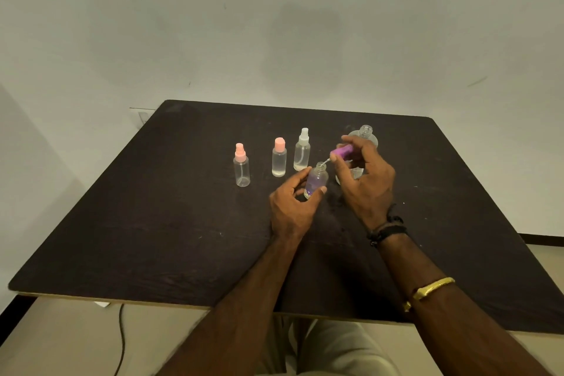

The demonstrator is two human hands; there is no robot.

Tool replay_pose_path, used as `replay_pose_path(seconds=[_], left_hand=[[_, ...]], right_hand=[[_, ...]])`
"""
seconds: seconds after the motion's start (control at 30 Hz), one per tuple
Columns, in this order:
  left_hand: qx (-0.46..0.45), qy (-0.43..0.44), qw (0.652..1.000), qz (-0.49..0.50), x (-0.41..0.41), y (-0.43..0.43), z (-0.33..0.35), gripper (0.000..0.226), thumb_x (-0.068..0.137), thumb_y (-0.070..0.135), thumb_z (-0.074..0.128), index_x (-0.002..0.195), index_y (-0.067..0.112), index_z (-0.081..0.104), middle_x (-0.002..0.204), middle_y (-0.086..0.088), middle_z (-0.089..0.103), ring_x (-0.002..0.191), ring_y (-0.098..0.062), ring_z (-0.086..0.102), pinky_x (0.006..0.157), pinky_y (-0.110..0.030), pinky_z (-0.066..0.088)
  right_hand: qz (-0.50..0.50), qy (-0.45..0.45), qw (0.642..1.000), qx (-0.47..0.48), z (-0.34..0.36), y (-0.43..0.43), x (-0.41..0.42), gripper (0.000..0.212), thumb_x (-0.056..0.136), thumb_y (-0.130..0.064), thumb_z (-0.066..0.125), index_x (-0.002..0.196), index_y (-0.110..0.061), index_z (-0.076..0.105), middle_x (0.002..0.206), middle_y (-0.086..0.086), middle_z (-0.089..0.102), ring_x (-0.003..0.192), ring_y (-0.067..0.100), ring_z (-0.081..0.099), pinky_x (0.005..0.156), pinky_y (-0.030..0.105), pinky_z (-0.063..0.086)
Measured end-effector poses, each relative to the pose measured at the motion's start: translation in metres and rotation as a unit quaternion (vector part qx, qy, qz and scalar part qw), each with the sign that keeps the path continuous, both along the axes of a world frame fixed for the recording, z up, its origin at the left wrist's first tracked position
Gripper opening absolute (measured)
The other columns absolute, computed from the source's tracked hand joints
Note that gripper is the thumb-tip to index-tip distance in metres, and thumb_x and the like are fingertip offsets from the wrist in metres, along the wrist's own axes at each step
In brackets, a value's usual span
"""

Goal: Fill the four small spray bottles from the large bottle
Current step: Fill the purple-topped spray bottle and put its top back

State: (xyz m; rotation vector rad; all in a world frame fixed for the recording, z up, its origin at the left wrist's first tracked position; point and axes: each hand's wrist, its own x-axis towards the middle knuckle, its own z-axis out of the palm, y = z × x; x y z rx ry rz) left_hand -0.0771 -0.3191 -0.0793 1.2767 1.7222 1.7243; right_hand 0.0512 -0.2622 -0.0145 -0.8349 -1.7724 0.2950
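Observation:
My left hand (291, 204) grips a small clear bottle (316, 180) with a purplish tint, its neck uncapped. My right hand (366, 180) pinches that bottle's purple spray cap (343, 152), tilted, with its thin dip tube reaching the bottle's mouth. Behind my right hand stands the large clear bottle (364, 134), uncapped and partly hidden. Three more small bottles stand in a row to the left: one with a pink sprayer (241, 169), one with a pink cap (279, 161), one with a white sprayer (302, 150).
Everything sits on a dark square table (152, 223) against a pale wall. A cable (122, 339) hangs below the table's near edge on the left. My knees show under the near edge.

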Motion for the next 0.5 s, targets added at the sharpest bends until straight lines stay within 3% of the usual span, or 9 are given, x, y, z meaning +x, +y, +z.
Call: replay_pose_path(seconds=[0.23, 0.4, 0.5], left_hand=[[0.007, 0.010, 1.000, 0.002, -0.0010, 0.0012, -0.0010, 0.054, 0.083, 0.025, 0.084, 0.132, 0.013, 0.065, 0.121, 0.002, 0.072, 0.101, 0.013, 0.064, 0.089, -0.010, 0.052], [0.020, 0.012, 1.000, 0.006, -0.0008, 0.0006, -0.0003, 0.053, 0.082, 0.025, 0.085, 0.130, 0.012, 0.067, 0.118, 0.003, 0.073, 0.103, 0.003, 0.068, 0.088, -0.016, 0.056], [0.024, 0.018, 1.000, 0.006, -0.0005, 0.0002, -0.0003, 0.051, 0.082, 0.027, 0.085, 0.129, 0.014, 0.068, 0.118, 0.005, 0.072, 0.104, 0.001, 0.068, 0.090, -0.017, 0.056]], right_hand=[[0.064, -0.084, 0.993, -0.046, -0.0066, 0.0069, -0.0043, 0.031, 0.097, -0.013, 0.065, 0.128, -0.015, 0.066, 0.120, -0.002, 0.070, 0.109, 0.008, 0.065, 0.096, 0.031, 0.056], [0.084, -0.112, 0.987, -0.079, -0.0087, 0.0073, -0.0065, 0.035, 0.100, -0.011, 0.060, 0.134, -0.019, 0.063, 0.123, -0.011, 0.064, 0.110, -0.013, 0.056, 0.098, 0.010, 0.045], [0.046, -0.130, 0.989, -0.053, -0.0089, 0.0109, -0.0071, 0.030, 0.096, -0.022, 0.068, 0.125, -0.018, 0.067, 0.113, -0.002, 0.071, 0.100, 0.000, 0.061, 0.092, 0.018, 0.053]])
